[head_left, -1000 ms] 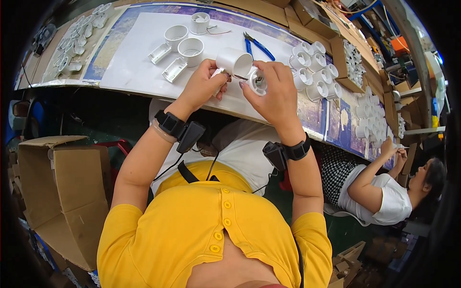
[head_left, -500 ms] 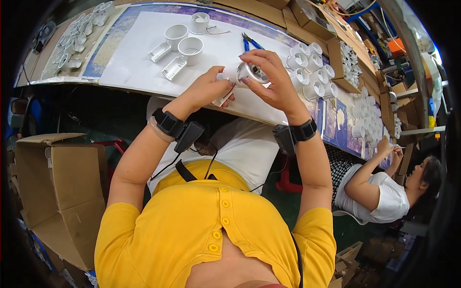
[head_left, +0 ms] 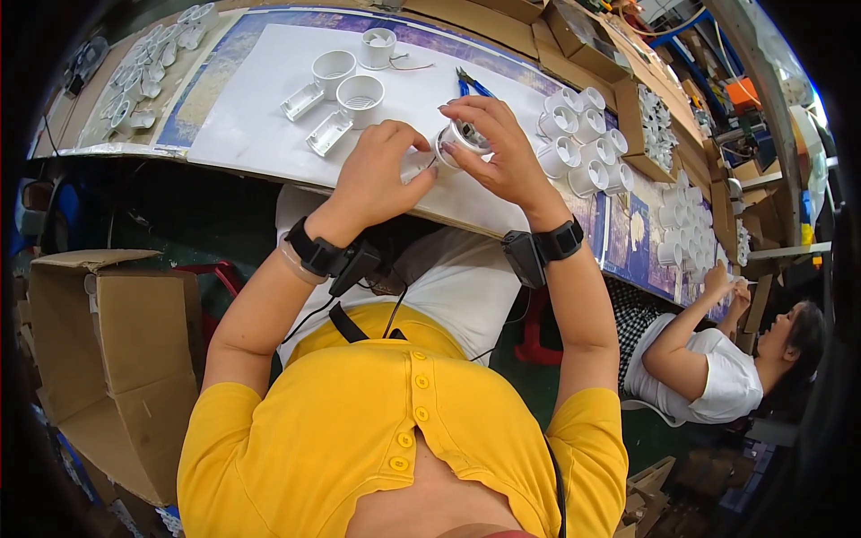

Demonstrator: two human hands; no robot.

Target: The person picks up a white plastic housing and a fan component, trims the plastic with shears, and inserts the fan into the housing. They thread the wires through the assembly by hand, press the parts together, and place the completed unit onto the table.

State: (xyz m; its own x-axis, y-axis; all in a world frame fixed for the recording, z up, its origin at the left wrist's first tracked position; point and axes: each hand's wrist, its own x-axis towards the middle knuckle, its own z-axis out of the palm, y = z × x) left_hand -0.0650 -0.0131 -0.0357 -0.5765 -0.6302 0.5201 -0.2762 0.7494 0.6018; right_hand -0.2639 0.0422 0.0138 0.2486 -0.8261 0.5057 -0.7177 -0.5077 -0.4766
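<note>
My right hand [head_left: 504, 160] grips a white round plastic housing [head_left: 445, 151] over the near part of the table, its thumb and fingers around the rim. Inside the open end a metallic or electronic part shows, too small to name. Close against the housing's left side is my left hand [head_left: 378, 175], back turned up, thumb and forefinger curled toward each other. By those two tips I see a thin dark line, perhaps a wire; whatever the fingers hold is hidden.
Beyond my hands are white cups with side arms [head_left: 361, 97], a cup with thin wires [head_left: 378, 47] and blue-handled pliers [head_left: 473, 83]. Several white cups [head_left: 587, 143] stand right, beside a cardboard box [head_left: 639, 134]. A person [head_left: 700, 359] works farther right. An open carton [head_left: 134, 341] sits at left.
My left hand has shifted left and rolled so its back faces up, covering the housing's side arm. The housing has turned and dipped slightly in my right hand.
</note>
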